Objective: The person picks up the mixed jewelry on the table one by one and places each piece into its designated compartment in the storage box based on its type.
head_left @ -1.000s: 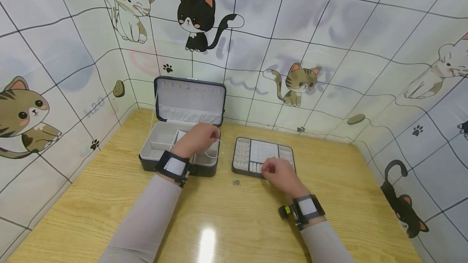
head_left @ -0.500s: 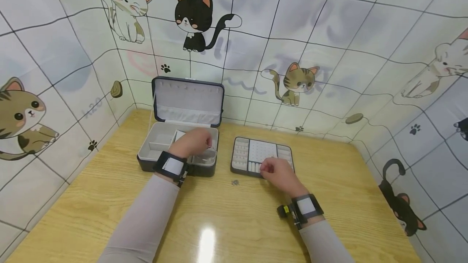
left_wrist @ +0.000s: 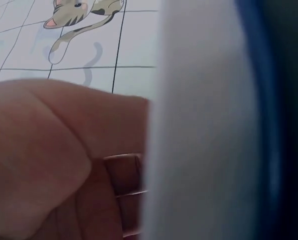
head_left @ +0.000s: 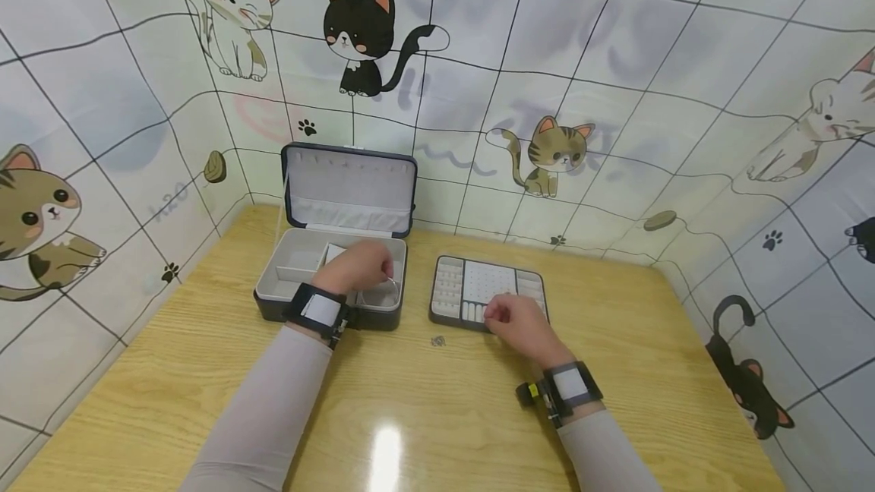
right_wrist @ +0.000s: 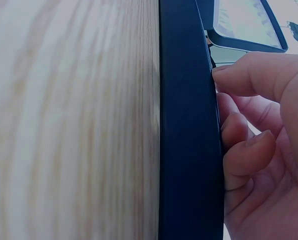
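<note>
A dark jewelry box with pale compartments stands with its lid raised at the back left. My left hand is over its right-hand compartment, pinching a thin pale loop that hangs inside. In the left wrist view, the box's whitish wall hides those fingertips. My right hand is at the front edge of a dark-sided jewelry tray, fingers curled, thumb and index tips by the padded ring rolls. In the right wrist view, they meet the tray's dark side; I cannot tell whether they hold anything.
A small silvery item lies on the wooden table, in front of the gap between box and tray. The raised lid leans back near the cat-printed wall covering.
My left hand has come down and slightly left, lowering the loop from the box's right rim into the compartment. The right hand stays at the tray; the head view shifts slightly.
</note>
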### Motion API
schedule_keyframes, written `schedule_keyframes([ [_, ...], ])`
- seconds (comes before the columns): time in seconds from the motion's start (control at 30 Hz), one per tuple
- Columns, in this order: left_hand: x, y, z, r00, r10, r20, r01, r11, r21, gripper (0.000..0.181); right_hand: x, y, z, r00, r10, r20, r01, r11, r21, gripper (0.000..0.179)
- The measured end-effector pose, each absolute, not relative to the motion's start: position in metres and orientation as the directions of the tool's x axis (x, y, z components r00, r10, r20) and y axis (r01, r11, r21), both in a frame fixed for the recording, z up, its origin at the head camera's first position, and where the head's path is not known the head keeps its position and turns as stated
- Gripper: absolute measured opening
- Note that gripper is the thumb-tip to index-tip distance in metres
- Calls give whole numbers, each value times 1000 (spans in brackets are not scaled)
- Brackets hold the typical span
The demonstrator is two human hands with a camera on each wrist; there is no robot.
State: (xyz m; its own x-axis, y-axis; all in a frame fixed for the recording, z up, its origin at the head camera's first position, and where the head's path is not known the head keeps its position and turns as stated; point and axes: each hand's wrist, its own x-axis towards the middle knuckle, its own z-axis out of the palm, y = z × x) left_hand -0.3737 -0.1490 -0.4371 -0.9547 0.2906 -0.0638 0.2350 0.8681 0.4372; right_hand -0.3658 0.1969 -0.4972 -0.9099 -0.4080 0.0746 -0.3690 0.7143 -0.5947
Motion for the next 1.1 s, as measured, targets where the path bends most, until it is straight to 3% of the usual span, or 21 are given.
schedule_keyframes([
  [0.8,-373,-135,-443,-949,303,-91,256,905,341,13,-366,197,-496,-901,-426,77,-384,703,-599,13],
  [1.1,-373,-135,-442,-953,286,-103,232,902,364,15,-365,197,-496,-903,-423,73,-379,706,-598,12],
])
